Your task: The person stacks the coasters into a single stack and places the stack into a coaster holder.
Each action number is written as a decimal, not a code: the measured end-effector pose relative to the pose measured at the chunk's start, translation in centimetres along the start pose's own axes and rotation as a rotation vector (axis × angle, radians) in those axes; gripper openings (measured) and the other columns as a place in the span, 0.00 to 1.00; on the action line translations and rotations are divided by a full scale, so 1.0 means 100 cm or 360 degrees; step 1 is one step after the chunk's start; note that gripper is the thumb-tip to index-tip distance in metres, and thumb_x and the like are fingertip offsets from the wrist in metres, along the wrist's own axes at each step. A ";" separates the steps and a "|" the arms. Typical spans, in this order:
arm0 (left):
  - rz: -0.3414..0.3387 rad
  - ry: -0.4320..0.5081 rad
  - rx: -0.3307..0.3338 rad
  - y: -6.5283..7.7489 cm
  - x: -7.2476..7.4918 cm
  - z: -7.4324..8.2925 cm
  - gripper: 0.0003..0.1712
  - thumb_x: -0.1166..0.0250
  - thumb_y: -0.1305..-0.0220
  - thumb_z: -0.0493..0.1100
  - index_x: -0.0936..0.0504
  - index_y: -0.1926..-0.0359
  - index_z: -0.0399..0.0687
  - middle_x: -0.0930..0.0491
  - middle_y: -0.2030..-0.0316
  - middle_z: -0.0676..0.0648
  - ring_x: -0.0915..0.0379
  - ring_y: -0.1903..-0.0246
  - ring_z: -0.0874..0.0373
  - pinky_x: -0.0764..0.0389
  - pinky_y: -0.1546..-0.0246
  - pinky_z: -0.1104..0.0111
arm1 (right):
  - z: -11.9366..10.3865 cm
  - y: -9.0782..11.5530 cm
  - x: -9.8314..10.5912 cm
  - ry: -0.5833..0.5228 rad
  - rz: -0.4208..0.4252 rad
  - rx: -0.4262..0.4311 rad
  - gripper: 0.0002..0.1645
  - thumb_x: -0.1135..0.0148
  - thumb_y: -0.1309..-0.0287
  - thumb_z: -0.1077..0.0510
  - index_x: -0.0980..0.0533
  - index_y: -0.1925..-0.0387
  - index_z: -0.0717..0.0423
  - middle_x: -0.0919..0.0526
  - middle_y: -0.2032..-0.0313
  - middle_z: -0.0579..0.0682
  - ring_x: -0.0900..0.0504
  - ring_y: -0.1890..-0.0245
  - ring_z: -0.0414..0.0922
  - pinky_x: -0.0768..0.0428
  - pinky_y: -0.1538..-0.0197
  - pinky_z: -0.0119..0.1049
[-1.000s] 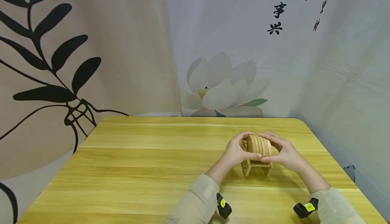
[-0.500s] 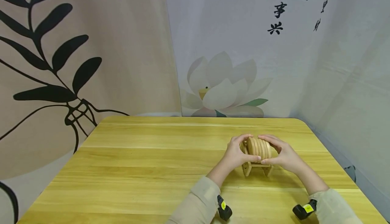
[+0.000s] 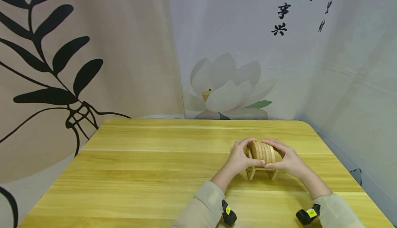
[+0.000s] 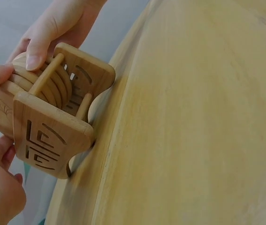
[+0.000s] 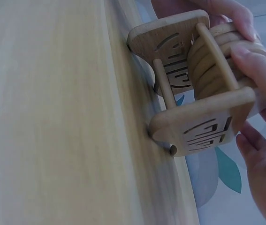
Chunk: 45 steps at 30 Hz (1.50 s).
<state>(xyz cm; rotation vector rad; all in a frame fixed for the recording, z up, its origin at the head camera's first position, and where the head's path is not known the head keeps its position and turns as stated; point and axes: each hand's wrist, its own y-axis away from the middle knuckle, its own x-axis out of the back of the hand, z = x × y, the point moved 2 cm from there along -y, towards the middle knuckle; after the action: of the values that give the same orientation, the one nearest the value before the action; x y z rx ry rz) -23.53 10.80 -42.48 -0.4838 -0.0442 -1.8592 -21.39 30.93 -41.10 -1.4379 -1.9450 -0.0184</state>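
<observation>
A stack of round wooden coasters (image 3: 263, 152) sits upright on edge, low between the side panels of a wooden coaster holder (image 3: 251, 173). My left hand (image 3: 239, 157) grips the stack's left end, thumb in front and fingers over the top. At the other end, my right hand (image 3: 291, 158) holds the coasters the same way. Cut-out slots mark the holder's side panel (image 4: 72, 125) in the left wrist view. The right wrist view shows the coasters (image 5: 208, 70) behind the holder's crossbars, with both thumbs on them. The far-side fingers are partly hidden.
The holder stands on a yellow wood-grain table (image 3: 139, 172), toward its right side. Behind the table hangs a printed cloth (image 3: 229, 66) with a lotus and dark lettering. Small black devices (image 3: 228, 214) are worn at both wrists.
Both hands have lowered the coasters slightly, so the stack sits deeper in the holder. The holder has stayed in about the same place.
</observation>
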 end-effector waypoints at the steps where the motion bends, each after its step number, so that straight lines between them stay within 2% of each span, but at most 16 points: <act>1: 0.0001 -0.0004 -0.0003 0.000 0.000 0.000 0.41 0.19 0.60 0.53 0.26 0.42 0.73 0.32 0.48 0.64 0.40 0.44 0.55 0.31 0.48 0.53 | 0.000 0.000 0.000 -0.0005 0.0001 -0.0001 0.48 0.22 0.59 0.65 0.33 0.34 0.57 0.34 0.38 0.58 0.36 0.40 0.32 0.38 0.39 0.25; 19: -0.0005 0.0063 0.0013 0.002 -0.003 -0.008 0.41 0.20 0.58 0.52 0.27 0.41 0.73 0.36 0.42 0.61 0.42 0.42 0.55 0.32 0.46 0.53 | 0.006 0.001 -0.006 -0.0066 -0.0028 -0.0071 0.48 0.23 0.58 0.64 0.33 0.33 0.55 0.35 0.37 0.59 0.38 0.39 0.30 0.43 0.41 0.19; 25: -0.0009 0.0049 0.0012 0.002 -0.004 -0.010 0.41 0.20 0.58 0.51 0.27 0.41 0.71 0.37 0.40 0.60 0.43 0.41 0.55 0.35 0.44 0.51 | 0.009 0.003 -0.008 -0.0133 -0.0058 -0.0082 0.46 0.26 0.55 0.67 0.35 0.33 0.58 0.36 0.36 0.63 0.37 0.40 0.30 0.39 0.42 0.20; 36: -0.0027 0.0050 -0.0010 0.002 -0.003 -0.007 0.41 0.21 0.57 0.54 0.27 0.39 0.68 0.34 0.42 0.67 0.48 0.37 0.58 0.40 0.41 0.50 | 0.011 0.006 -0.009 -0.0171 -0.0066 -0.0035 0.45 0.30 0.52 0.71 0.37 0.32 0.60 0.41 0.34 0.66 0.37 0.39 0.29 0.39 0.42 0.21; 45: -0.0032 0.0070 0.0015 0.001 -0.002 -0.007 0.38 0.22 0.54 0.55 0.26 0.40 0.68 0.35 0.42 0.67 0.48 0.36 0.56 0.40 0.41 0.49 | 0.010 0.007 -0.007 -0.0148 -0.0049 -0.0052 0.46 0.30 0.52 0.71 0.38 0.31 0.59 0.42 0.33 0.66 0.38 0.38 0.28 0.40 0.41 0.20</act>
<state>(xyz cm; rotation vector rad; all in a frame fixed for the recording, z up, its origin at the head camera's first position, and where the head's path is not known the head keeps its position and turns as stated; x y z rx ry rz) -23.57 10.74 -43.18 -0.4373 -0.0282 -1.8879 -21.20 30.97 -42.50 -1.4532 -2.0512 0.0027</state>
